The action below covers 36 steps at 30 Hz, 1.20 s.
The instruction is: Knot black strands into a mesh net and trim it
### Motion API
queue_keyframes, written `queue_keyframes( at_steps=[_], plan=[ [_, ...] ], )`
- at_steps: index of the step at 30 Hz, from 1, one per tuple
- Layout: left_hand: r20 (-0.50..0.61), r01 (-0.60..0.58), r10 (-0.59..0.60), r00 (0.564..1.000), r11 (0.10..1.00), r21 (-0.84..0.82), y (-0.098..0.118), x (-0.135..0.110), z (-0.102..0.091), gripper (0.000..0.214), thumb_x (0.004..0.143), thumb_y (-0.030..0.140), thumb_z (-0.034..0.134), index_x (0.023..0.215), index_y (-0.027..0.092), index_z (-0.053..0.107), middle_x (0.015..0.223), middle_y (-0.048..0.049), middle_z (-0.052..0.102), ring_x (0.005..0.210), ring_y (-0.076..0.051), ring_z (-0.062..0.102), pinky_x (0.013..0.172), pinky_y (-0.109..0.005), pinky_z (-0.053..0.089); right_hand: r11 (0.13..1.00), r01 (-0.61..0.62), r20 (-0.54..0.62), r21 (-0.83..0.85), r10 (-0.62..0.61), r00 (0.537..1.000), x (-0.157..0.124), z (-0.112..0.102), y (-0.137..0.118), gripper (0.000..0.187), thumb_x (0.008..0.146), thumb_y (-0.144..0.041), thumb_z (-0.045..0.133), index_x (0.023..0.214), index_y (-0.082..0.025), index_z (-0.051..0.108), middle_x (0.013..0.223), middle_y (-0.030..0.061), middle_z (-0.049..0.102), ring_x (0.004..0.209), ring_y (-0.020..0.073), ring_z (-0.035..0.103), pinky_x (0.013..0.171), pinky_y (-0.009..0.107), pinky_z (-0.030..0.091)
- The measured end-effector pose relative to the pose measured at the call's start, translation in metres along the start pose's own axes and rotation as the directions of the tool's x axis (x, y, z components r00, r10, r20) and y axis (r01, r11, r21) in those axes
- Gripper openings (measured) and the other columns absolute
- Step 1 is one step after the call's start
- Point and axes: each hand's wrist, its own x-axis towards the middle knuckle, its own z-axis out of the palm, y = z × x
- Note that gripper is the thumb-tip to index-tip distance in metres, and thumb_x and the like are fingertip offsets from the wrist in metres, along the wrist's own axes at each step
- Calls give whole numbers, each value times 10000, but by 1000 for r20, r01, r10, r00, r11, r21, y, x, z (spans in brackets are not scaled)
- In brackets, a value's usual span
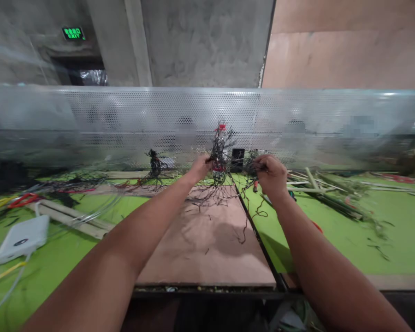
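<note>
A clear bottle with a red cap [222, 127] stands upright on the pinkish board, with dark wiry strands [218, 150] bristling around it. My left hand [201, 167] is closed at the left side of the bottle, on part of these strands; its fingertips are partly hidden. To the right, my right hand [272, 173] is closed in a pinch on a tangle of thin dark strands [251, 165]. Loose brown strands [245, 221] hang and trail below it over the board's right edge. More dark strands spread across the board around the bottle's base.
A perforated metal screen [152, 120] runs along the back. Another dark bundle [155, 163] stands to the left. Bamboo sticks [72, 219], red-handled scissors [23, 200] and a white power bank [22, 240] lie on the left green surface. Green stalks [335, 203] lie right.
</note>
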Motion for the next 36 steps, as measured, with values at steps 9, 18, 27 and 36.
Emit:
queue_keyframes(
  at_steps=[9, 18, 27, 36],
  plan=[
    [-117, -111, 175, 978, 899, 424, 6, -18, -73, 328, 796, 430, 495, 605, 166, 524, 511, 12, 479, 500, -129, 432, 504, -241, 284, 765, -597, 27, 242, 610, 792, -25, 29, 61, 187, 591, -259, 621, 662, -182, 466, 685, -12, 548, 650, 120, 511, 638, 260, 441],
    [-481, 61, 264, 836, 826, 560, -54, -73, -71, 288, 862, 367, 416, 793, 158, 602, 687, -48, 589, 654, -175, 510, 609, -259, 331, 722, -692, 198, -6, 679, 707, -45, 38, 72, 443, 570, -265, 660, 993, -163, 573, 931, 79, 632, 716, 156, 566, 669, 311, 462],
    [-518, 127, 274, 810, 782, 611, -85, -79, -70, 278, 874, 359, 412, 809, 169, 605, 737, -69, 616, 688, -193, 537, 646, -273, 345, 864, -497, 195, -81, 503, 842, -45, 49, 55, 312, 671, -325, 612, 918, -135, 629, 850, 73, 651, 719, 159, 571, 734, 321, 466],
    [-632, 244, 170, 756, 824, 512, -89, -77, -78, 254, 861, 335, 420, 731, 173, 566, 639, -42, 561, 601, -177, 497, 575, -267, 313, 914, -264, 901, -308, 369, 226, -14, 11, -68, 349, 726, -481, 583, 680, -141, 650, 607, 42, 611, 490, 122, 502, 478, 245, 362]
  ],
)
